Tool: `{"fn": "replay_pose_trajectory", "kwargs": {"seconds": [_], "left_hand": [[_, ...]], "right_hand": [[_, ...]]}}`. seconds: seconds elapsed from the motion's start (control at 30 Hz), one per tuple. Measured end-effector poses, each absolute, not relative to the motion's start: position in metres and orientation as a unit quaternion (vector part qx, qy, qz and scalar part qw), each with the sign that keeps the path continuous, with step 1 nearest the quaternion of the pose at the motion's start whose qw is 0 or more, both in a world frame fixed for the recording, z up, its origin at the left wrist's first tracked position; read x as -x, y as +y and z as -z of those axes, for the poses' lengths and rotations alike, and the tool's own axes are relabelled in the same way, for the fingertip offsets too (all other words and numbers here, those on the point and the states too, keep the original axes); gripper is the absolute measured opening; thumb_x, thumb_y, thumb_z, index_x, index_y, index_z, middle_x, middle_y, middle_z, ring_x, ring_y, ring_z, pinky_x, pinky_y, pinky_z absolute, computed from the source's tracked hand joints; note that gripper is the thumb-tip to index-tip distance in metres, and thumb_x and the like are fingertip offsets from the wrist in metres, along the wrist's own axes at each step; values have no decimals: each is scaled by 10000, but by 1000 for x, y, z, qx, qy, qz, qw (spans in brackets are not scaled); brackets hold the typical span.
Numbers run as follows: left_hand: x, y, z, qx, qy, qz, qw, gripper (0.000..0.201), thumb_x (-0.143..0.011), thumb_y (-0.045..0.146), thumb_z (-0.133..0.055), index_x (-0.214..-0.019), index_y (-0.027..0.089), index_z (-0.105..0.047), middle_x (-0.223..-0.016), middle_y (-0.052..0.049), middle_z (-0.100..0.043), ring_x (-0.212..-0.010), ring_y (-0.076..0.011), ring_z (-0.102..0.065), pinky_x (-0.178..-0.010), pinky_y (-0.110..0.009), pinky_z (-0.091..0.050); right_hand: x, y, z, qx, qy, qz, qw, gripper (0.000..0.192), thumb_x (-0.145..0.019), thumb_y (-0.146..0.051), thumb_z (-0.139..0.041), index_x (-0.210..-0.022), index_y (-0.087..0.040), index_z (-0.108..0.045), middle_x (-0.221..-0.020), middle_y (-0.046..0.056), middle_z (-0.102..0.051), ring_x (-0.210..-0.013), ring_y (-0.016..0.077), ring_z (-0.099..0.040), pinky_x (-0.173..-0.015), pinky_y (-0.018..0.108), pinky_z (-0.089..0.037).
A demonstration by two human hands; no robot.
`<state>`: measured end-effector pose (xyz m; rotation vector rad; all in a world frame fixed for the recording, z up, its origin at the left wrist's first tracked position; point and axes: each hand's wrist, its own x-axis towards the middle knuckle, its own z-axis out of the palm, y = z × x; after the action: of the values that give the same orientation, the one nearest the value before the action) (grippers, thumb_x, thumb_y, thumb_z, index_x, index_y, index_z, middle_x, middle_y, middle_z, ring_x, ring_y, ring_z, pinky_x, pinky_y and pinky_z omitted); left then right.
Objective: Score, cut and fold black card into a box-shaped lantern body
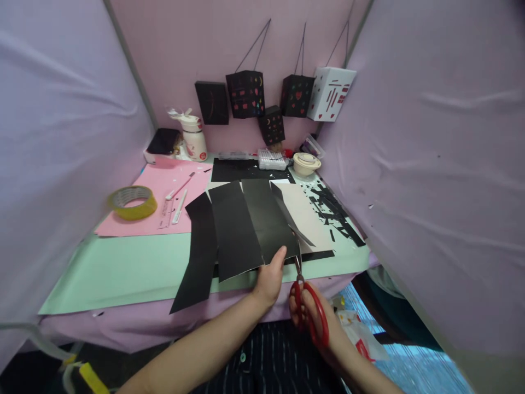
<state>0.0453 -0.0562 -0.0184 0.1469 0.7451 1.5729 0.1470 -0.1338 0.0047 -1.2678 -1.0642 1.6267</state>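
My left hand (269, 279) pinches the near edge of a folded black paper sheet (241, 224), thumb on top. The sheet has several creased panels and lies across the table, its left panel hanging over the front edge. My right hand (318, 320) grips red-handled scissors (305, 298), whose blades point up into the sheet's near right edge, just right of my left thumb. A narrow black strip (293, 219) curls away from the sheet above the blades.
A mint green sheet (123, 268) covers the table, with pink paper (164, 202), a yellow tape roll (132, 201), a ruler and craft knives on the left. Black paper scraps (332, 213) lie right. Paper lanterns (246, 93) hang on the back wall. Fabric walls close both sides.
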Motion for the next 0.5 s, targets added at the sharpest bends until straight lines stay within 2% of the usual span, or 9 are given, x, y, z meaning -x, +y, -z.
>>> {"fn": "replay_pose_trajectory", "kwargs": {"seconds": [0.27,0.5], "left_hand": [[-44,-56,22,-82,349,-674,646,215,-748,55,-688,-887,217,-707,-852,-13,-740,-1056,-212,-660,-929,-299,-509],[-47,-57,7,-98,377,-681,620,181,-724,35,-676,-800,199,-689,-839,-15,-724,-1044,-199,-652,-922,-278,-495]], "right_hand": [[-139,-128,-16,500,-389,-655,412,453,-837,-659,-537,-786,-217,-452,-665,-32,-517,-503,100,-426,-489,244,-315],[-143,-124,-8,487,-380,-670,412,432,-844,-637,-547,-808,-218,-450,-683,-34,-535,-529,108,-457,-504,245,-340]]}}
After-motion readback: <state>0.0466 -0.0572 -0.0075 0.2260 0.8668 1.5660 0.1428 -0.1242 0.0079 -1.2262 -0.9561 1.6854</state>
